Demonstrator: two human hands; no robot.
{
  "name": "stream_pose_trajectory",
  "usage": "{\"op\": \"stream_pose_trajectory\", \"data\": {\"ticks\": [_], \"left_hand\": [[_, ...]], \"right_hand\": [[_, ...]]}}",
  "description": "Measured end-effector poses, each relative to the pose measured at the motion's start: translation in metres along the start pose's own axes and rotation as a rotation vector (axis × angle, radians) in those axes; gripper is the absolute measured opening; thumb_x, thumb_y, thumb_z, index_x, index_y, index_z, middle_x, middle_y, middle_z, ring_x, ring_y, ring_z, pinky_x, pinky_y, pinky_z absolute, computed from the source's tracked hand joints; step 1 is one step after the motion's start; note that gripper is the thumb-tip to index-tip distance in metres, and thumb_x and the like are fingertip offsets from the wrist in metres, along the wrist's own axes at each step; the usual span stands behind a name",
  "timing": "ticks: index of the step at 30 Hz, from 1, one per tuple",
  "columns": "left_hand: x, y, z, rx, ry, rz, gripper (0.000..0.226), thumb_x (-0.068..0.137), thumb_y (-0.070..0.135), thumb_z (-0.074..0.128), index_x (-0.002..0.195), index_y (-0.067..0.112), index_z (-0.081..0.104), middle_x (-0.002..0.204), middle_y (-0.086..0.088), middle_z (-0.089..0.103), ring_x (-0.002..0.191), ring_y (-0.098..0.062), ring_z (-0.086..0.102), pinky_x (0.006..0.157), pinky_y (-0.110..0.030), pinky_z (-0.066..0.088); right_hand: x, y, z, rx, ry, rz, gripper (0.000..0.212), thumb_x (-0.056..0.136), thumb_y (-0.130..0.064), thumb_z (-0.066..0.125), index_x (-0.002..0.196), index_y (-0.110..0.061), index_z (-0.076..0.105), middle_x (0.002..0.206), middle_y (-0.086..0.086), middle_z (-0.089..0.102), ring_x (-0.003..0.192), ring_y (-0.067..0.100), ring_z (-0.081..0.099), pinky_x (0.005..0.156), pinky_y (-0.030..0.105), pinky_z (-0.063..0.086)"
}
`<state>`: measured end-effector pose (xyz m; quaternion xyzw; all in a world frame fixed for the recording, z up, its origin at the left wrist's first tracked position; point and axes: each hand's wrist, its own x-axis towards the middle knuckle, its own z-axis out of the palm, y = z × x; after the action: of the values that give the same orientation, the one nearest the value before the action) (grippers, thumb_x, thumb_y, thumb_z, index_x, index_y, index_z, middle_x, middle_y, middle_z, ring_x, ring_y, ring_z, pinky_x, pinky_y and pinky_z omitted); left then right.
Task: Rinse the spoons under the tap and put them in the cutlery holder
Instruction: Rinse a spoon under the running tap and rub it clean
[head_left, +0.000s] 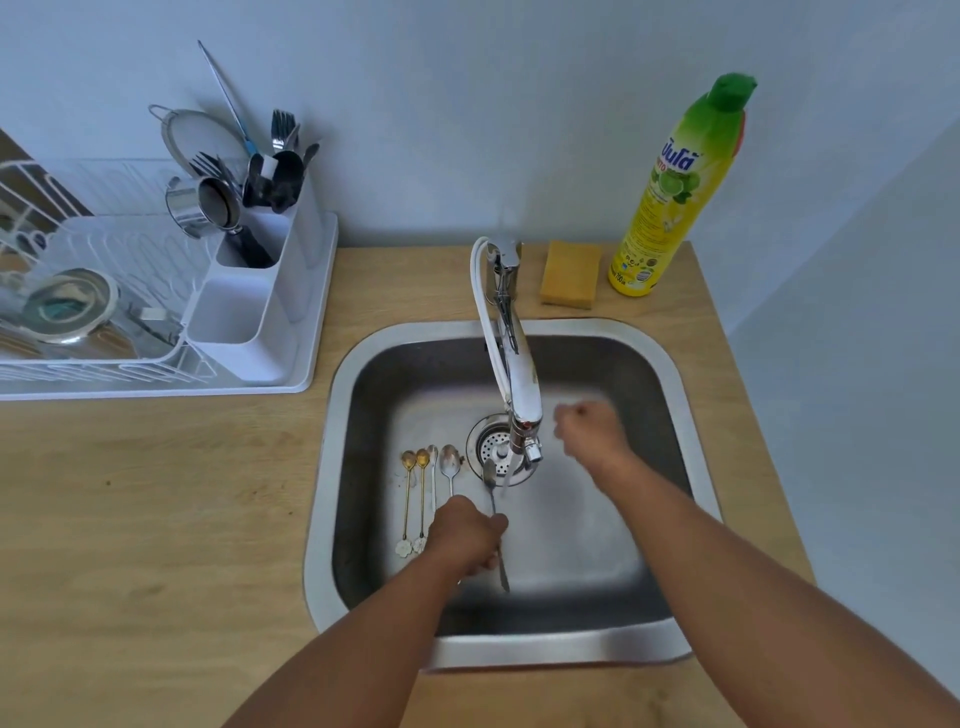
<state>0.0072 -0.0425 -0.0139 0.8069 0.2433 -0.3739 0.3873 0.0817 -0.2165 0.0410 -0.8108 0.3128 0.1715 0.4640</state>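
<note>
My left hand (467, 535) grips a silver spoon (491, 483) by its handle, with the bowl up beside the thin stream of water under the tap (522, 395). My right hand (589, 431) is blurred, fingers curled with nothing in it, just right of the tap's spout. Several more spoons (423, 483), two of them gold with flower ends, lie side by side on the sink floor left of the drain (493, 447). The white cutlery holder (249, 312) stands on the dish rack at the left, its back compartments full of dark cutlery.
The steel sink (670, 364) is set in a wooden counter (156, 493). A yellow sponge (570, 273) and a yellow-green dish soap bottle (675, 197) stand behind it. The white dish rack (104, 312) holds a metal cup, a strainer and a lid.
</note>
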Motion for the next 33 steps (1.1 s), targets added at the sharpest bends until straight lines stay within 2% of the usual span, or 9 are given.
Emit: {"op": "stream_pose_trajectory", "data": {"ticks": [2, 7, 11, 15, 19, 25, 28, 31, 33], "left_hand": [[-0.006, 0.004, 0.001, -0.097, -0.030, -0.022, 0.026, 0.090, 0.020, 0.061, 0.073, 0.002, 0.070, 0.044, -0.002, 0.064, 0.027, -0.012, 0.051, 0.034, -0.016, 0.038], [-0.013, 0.008, 0.007, -0.318, -0.162, -0.122, 0.030, 0.094, 0.032, 0.067, 0.085, 0.004, 0.075, 0.057, -0.005, 0.066, 0.041, -0.013, 0.051, 0.040, -0.019, 0.040], [-0.016, 0.003, 0.013, -0.477, -0.250, -0.217, 0.036, 0.092, 0.045, 0.071, 0.081, 0.011, 0.078, 0.062, -0.003, 0.066, 0.048, -0.010, 0.055, 0.041, -0.019, 0.044], [-0.023, -0.002, 0.015, -0.561, -0.307, -0.227, 0.034, 0.092, 0.046, 0.070, 0.083, 0.014, 0.077, 0.069, -0.001, 0.069, 0.056, -0.010, 0.063, 0.041, -0.020, 0.044], [-0.028, -0.001, 0.013, -0.529, -0.298, -0.158, 0.037, 0.090, 0.046, 0.072, 0.097, 0.010, 0.077, 0.078, 0.000, 0.077, 0.062, -0.013, 0.070, 0.047, -0.023, 0.049], [-0.025, 0.001, 0.005, -0.480, -0.189, -0.125, 0.059, 0.088, 0.067, 0.064, 0.103, 0.012, 0.074, 0.098, -0.006, 0.080, 0.071, -0.019, 0.072, 0.053, -0.027, 0.056], [-0.021, 0.005, 0.005, -0.503, -0.122, -0.118, 0.049, 0.090, 0.053, 0.070, 0.107, 0.008, 0.074, 0.094, -0.006, 0.077, 0.074, -0.020, 0.068, 0.055, -0.029, 0.059], [-0.017, 0.010, 0.008, -0.578, -0.120, -0.118, 0.036, 0.095, 0.040, 0.071, 0.106, 0.006, 0.075, 0.088, -0.006, 0.072, 0.075, -0.020, 0.064, 0.058, -0.030, 0.056], [-0.014, 0.012, 0.013, -0.645, -0.087, -0.109, 0.022, 0.095, 0.029, 0.073, 0.104, 0.008, 0.073, 0.085, -0.007, 0.072, 0.075, -0.022, 0.063, 0.060, -0.033, 0.053]], "right_hand": [[-0.008, 0.025, 0.014, -0.058, -0.140, 0.084, 0.029, 0.096, -0.026, 0.057, 0.088, -0.001, 0.070, 0.096, 0.018, 0.074, 0.079, 0.031, 0.063, 0.073, 0.040, 0.053], [-0.031, 0.042, 0.034, -0.085, -0.390, 0.239, 0.022, 0.098, -0.034, 0.061, 0.086, -0.016, 0.066, 0.081, 0.001, 0.067, 0.056, 0.012, 0.052, 0.046, 0.018, 0.033], [-0.034, 0.043, 0.032, -0.073, -0.456, 0.312, 0.014, 0.093, -0.023, 0.061, 0.082, -0.014, 0.063, 0.075, 0.006, 0.060, 0.051, 0.012, 0.045, 0.050, 0.020, 0.025], [-0.035, 0.049, 0.033, -0.091, -0.451, 0.312, 0.011, 0.088, -0.014, 0.062, 0.077, -0.013, 0.063, 0.056, 0.003, 0.052, 0.044, 0.012, 0.042, 0.048, 0.020, 0.025], [-0.035, 0.056, 0.039, -0.031, -0.425, 0.281, 0.005, 0.083, -0.009, 0.063, 0.079, -0.008, 0.066, 0.060, 0.009, 0.054, 0.041, 0.015, 0.038, 0.047, 0.022, 0.025], [-0.040, 0.056, 0.037, -0.091, -0.392, 0.182, 0.024, 0.085, -0.020, 0.066, 0.064, -0.009, 0.065, 0.049, 0.008, 0.060, 0.030, 0.017, 0.041, 0.041, 0.022, 0.033], [-0.045, 0.055, 0.032, -0.133, -0.402, 0.151, 0.025, 0.088, -0.017, 0.061, 0.064, -0.011, 0.066, 0.052, 0.007, 0.064, 0.035, 0.017, 0.045, 0.044, 0.022, 0.034], [-0.052, 0.053, 0.028, -0.178, -0.413, 0.100, 0.017, 0.085, -0.009, 0.058, 0.073, -0.009, 0.070, 0.060, 0.010, 0.067, 0.056, 0.023, 0.057, 0.052, 0.026, 0.038], [-0.057, 0.053, 0.026, -0.194, -0.415, 0.062, 0.018, 0.085, -0.008, 0.055, 0.074, -0.009, 0.070, 0.062, 0.010, 0.067, 0.060, 0.024, 0.057, 0.054, 0.027, 0.039]]}}
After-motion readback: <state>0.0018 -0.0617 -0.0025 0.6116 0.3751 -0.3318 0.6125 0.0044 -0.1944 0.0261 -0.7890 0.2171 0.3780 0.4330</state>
